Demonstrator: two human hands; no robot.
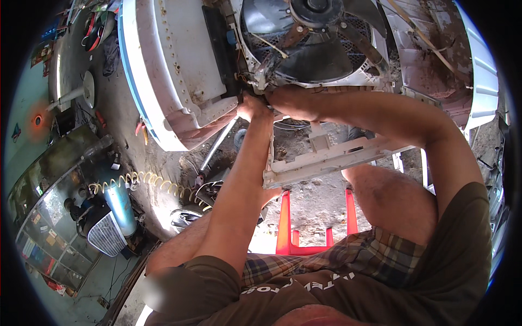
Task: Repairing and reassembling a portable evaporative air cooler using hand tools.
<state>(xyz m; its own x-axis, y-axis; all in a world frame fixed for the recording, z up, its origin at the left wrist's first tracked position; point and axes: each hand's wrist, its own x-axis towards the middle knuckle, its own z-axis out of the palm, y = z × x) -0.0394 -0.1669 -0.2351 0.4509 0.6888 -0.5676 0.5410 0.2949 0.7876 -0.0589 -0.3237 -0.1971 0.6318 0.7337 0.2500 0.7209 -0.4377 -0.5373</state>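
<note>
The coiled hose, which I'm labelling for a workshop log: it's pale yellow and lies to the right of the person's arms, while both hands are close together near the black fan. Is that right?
Not quite: the head view shows the coiled hose to the left of the person's arms. It is pale yellow, and the left hand and right hand are close together near the black fan.
</note>
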